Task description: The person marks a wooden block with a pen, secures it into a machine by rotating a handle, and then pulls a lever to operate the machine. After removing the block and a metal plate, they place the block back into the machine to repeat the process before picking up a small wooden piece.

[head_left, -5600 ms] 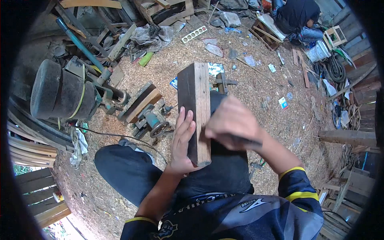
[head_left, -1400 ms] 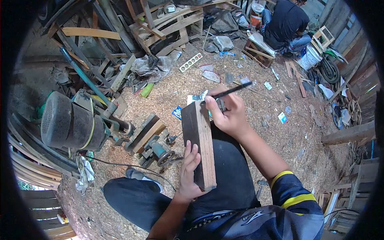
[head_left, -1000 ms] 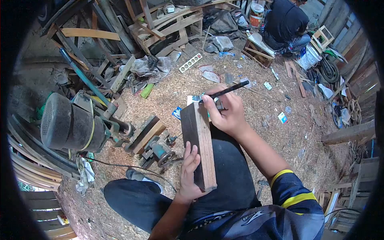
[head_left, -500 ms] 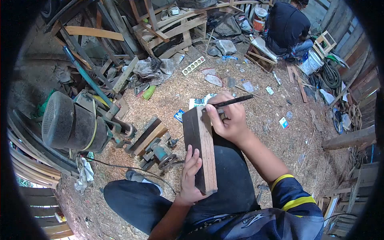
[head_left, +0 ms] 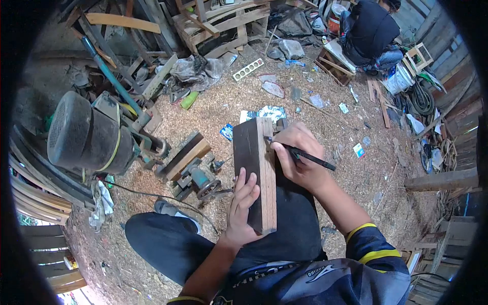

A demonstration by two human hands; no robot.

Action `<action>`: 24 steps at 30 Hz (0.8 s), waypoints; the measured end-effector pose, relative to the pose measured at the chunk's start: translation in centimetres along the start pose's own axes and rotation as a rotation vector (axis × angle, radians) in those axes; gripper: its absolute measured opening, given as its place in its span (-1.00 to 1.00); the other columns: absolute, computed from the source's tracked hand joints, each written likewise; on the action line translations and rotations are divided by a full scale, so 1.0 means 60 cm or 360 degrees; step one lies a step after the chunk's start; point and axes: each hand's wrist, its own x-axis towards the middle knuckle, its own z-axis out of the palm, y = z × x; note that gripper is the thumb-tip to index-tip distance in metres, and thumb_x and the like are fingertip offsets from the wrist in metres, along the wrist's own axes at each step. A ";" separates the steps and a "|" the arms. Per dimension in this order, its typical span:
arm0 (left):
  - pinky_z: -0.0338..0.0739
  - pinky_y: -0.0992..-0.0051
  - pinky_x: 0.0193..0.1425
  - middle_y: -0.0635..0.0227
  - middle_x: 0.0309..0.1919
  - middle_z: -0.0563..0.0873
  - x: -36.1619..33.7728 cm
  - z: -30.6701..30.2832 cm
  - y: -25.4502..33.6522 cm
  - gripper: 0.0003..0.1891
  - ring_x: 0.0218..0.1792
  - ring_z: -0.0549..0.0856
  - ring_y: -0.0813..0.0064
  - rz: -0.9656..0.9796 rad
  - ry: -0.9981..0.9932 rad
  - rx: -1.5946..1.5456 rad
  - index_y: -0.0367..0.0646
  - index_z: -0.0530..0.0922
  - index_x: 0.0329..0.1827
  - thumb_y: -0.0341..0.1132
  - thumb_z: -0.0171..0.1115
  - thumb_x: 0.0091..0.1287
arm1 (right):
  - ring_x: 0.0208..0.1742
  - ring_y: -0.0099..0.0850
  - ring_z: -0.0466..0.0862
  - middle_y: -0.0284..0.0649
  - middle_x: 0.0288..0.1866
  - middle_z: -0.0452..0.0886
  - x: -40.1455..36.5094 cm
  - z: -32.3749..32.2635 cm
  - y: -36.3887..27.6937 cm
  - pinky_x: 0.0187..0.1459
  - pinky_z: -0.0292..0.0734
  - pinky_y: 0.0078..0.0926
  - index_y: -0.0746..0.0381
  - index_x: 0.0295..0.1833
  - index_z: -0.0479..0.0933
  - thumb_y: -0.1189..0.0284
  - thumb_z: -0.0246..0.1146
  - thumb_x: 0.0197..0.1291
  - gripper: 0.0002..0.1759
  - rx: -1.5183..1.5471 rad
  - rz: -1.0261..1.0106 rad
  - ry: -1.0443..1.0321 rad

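A thick wooden block (head_left: 268,178) stands lengthwise over my right thigh, its left face dark brown and its narrow right face pale raw wood. My left hand (head_left: 243,211) grips the near end, fingers laid over the dark face and the thumb under the bottom corner. In my right hand (head_left: 302,155) is a slim black pen (head_left: 315,159), pinched between thumb and fingers. Its tip rests at the pale face near the far end, while its back end slopes down to the right.
Sawdust covers the floor. To the left stand a large motor (head_left: 84,134) and a small machine with a handwheel (head_left: 201,183) beside wood pieces (head_left: 188,157). A power strip (head_left: 248,69) lies ahead. Another person (head_left: 373,33) crouches at the back right near a white bucket (head_left: 396,81).
The pen has swung from slanting up to the right to slanting down to the right. My right hand has shifted slightly right and down; the left hand keeps its grip.
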 end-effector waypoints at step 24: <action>0.08 -0.25 0.76 -0.13 0.69 0.32 0.004 0.005 -0.002 0.11 0.72 0.19 -0.38 0.0007 0.0041 -0.0001 -0.13 0.26 0.71 0.19 0.65 0.20 | -0.25 -0.15 0.72 -0.13 -0.25 0.73 -0.016 -0.006 -0.035 -0.13 0.59 -0.24 0.29 -0.15 0.65 0.63 0.47 0.30 -0.88 0.0055 0.0124 -0.0053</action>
